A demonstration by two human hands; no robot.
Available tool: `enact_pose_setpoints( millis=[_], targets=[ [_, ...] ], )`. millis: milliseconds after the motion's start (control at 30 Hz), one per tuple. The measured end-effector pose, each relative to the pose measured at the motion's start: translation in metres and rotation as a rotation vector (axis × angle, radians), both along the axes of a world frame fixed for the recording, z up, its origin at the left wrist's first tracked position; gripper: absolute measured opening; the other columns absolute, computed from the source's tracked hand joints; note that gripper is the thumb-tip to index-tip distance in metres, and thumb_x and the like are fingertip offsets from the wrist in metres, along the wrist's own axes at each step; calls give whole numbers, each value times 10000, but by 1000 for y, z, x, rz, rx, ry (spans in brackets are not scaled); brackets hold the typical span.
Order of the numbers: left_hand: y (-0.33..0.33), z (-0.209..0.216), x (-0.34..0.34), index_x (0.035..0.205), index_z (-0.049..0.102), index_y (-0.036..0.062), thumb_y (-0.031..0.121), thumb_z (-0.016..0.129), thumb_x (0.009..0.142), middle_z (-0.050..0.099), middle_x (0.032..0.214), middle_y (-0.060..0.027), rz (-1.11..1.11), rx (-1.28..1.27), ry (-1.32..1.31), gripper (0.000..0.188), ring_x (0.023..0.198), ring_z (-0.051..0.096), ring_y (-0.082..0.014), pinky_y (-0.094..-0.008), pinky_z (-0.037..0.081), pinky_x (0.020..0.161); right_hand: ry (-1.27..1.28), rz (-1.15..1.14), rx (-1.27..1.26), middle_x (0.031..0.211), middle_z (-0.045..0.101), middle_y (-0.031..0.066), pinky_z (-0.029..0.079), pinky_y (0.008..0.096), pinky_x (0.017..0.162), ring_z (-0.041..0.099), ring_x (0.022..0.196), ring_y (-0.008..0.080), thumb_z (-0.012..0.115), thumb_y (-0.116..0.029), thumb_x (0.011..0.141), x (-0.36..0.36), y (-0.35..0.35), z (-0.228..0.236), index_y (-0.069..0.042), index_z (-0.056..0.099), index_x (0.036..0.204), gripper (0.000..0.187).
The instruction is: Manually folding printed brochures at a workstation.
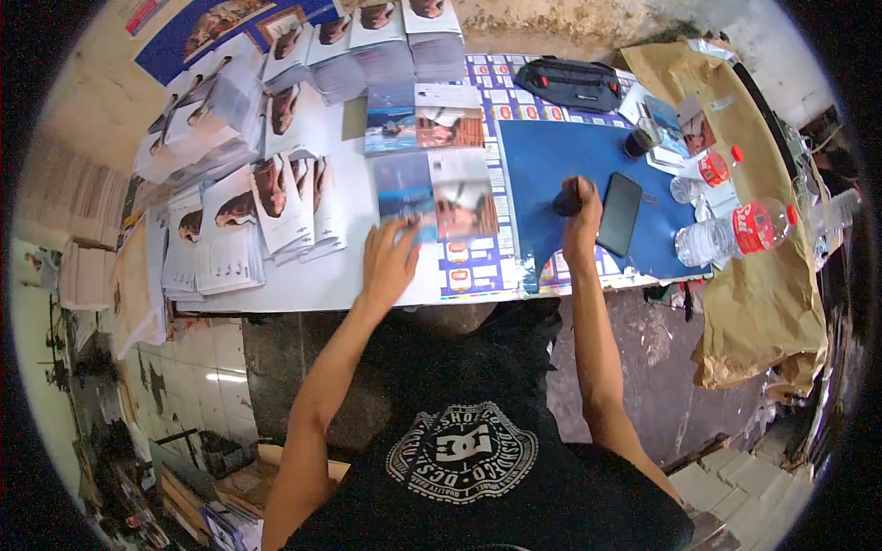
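Observation:
My left hand (390, 260) rests on the near left part of an unfolded colour-printed sheet (464, 188), its fingers apart. The sheet lies flat and looks slightly blurred, with a blue picture on one half and a brown one on the other. Just behind it are more sheets (390, 127) with the same print. My right hand (584, 225) is closed around a small dark rounded object (564, 200) above a blue board (542, 156); its kind cannot be made out. A black phone (620, 216) lies right of that hand.
Stacks of folded leaflets (230, 225) cover the left side, with taller piles (432, 55) behind. At the right stand a cup of dark drink (641, 138) and lie plastic bottles (726, 241). A black waist bag (570, 84) sits at the back; brown paper (753, 312) hangs over the right edge.

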State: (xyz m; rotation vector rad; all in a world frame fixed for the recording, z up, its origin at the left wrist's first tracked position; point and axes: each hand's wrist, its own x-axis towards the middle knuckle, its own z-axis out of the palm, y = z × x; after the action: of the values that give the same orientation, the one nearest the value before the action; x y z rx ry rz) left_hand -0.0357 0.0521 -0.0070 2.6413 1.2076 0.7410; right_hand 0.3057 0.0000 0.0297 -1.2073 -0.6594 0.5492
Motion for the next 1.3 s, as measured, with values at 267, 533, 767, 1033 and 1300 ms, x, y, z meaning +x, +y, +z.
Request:
enact_pose_setpoints(
  millis=[267,533,767,1033,1300],
  targets=[
    [-81,43,-31,1336,607,12,270,714,926,509,1445,-221,67,-157,-57,496,1345,485,-405,-560,352,1141,-198,-63,-193,1031,654,59,449,312,892,572,949,165,615,-321,1021,13,14,-19,9,674,1158,362],
    [99,42,-121,1526,366,-11,566,658,918,413,1531,-274,547,76,-20,887,1402,397,-476,-599,358,1108,-259,-21,-258,1291,619,158,416,351,1047,570,1169,239,689,-382,982,14,9,-20,-9,601,1363,540],
    [59,13,-112,1579,271,9,528,756,832,294,1632,-211,503,-104,128,1030,1511,250,-438,-667,224,1182,-330,-116,-124,1414,566,177,376,390,1124,525,1302,270,654,-329,1016,19,-26,-4,5,530,1431,547],
    [18,49,-46,1532,323,-48,519,751,865,262,1607,-307,261,-106,-202,975,1489,248,-487,-584,220,1210,-522,-47,-188,1292,635,143,448,373,1018,587,1204,241,685,-183,978,-30,-81,18,-13,611,1316,385],
    [-87,14,6,1595,271,37,417,627,977,165,1677,-234,-99,-286,213,808,1560,132,-419,-634,176,1209,-462,391,-1145,987,721,201,516,325,797,682,893,185,635,-375,1009,-40,-146,33,22,712,1045,407]
  ],
)
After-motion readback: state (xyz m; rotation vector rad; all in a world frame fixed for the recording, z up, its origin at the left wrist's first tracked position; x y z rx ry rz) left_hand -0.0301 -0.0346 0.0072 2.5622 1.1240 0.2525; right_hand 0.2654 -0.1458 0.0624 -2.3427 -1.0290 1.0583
